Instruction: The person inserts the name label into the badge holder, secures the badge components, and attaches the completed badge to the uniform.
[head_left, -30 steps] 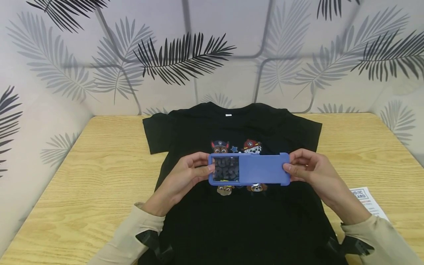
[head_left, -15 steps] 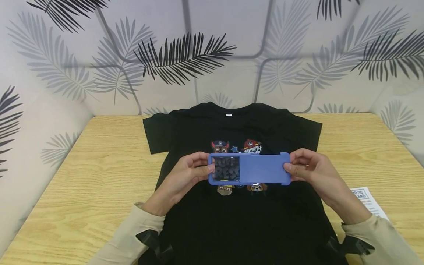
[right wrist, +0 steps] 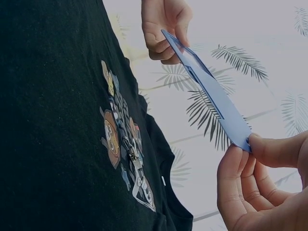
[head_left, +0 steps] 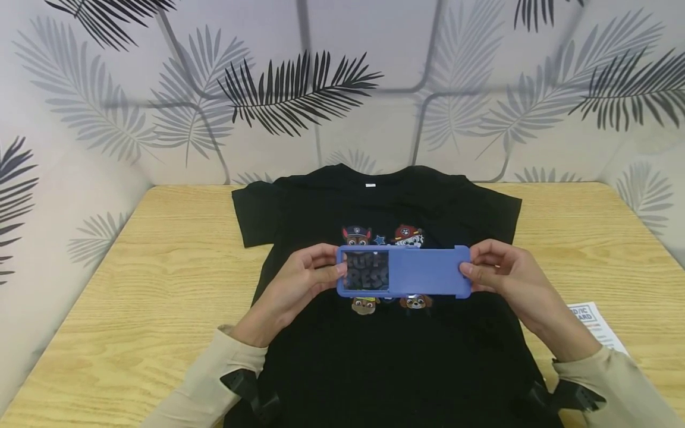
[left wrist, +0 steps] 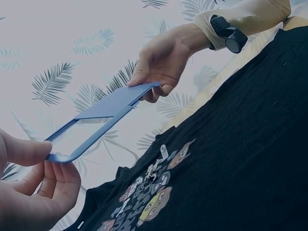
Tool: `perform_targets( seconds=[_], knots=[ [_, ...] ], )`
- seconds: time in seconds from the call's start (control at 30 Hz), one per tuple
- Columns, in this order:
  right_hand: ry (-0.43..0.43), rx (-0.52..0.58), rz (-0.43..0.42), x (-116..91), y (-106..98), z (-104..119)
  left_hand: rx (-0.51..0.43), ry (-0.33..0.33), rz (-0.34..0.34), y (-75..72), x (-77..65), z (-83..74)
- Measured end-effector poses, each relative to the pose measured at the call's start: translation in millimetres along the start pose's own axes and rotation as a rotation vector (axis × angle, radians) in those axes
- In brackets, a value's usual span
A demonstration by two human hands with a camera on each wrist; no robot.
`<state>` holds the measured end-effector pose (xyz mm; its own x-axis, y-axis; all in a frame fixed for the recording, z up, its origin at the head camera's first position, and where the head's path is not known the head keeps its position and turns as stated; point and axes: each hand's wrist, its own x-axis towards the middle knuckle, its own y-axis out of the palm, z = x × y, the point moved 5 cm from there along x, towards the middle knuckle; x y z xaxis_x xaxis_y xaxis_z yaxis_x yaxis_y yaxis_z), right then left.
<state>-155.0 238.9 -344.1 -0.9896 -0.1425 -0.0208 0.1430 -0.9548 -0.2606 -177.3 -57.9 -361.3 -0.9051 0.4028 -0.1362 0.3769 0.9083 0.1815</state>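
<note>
Both hands hold a blue card holder [head_left: 428,271] above a black T-shirt [head_left: 396,368] with cartoon dog prints. My left hand [head_left: 299,282] pinches its left end between thumb and fingers, beside a clear window; the shirt's lettering shows through it. At the opposite end, my right hand [head_left: 516,282] pinches the plain blue cover part, which extends right of the window. The left wrist view shows the holder [left wrist: 103,103] tilted and off the shirt, the far right hand [left wrist: 166,60] on its upper end. In the right wrist view, the right thumb and fingers grip the cover's near end [right wrist: 236,130].
The shirt lies spread on a wood-grain table [head_left: 160,285], sleeves out to both sides. A white printed card [head_left: 602,330], partly hidden by the right forearm, lies to the right. A leaf-patterned wall [head_left: 342,71] rises behind the table.
The blue cover and the right hand have shifted very slightly right, and the clear window shows marginally wider. The left hand keeps its grip in nearly the same place.
</note>
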Motion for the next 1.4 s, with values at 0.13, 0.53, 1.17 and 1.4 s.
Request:
perform_targets(
  seconds=[0.13, 0.53, 1.17, 1.4],
  knots=[
    [0.007, -0.005, 0.002, 0.1, -0.2, 0.1, -0.001, -0.009, -0.008, -0.4, -0.1, 0.1],
    [0.009, -0.002, 0.001, -0.5, -1.8, 0.3, -0.006, -0.007, 0.000, 0.1, 0.7, -1.2],
    [0.011, -0.018, -0.002, 0.2, -1.8, 3.4, -0.029, -0.010, -0.003, -0.8, 0.5, -2.8],
    [0.015, -0.020, -0.002, 0.4, -2.4, 4.1, -0.026, -0.010, -0.003, -1.4, 0.8, -3.3]
  ],
)
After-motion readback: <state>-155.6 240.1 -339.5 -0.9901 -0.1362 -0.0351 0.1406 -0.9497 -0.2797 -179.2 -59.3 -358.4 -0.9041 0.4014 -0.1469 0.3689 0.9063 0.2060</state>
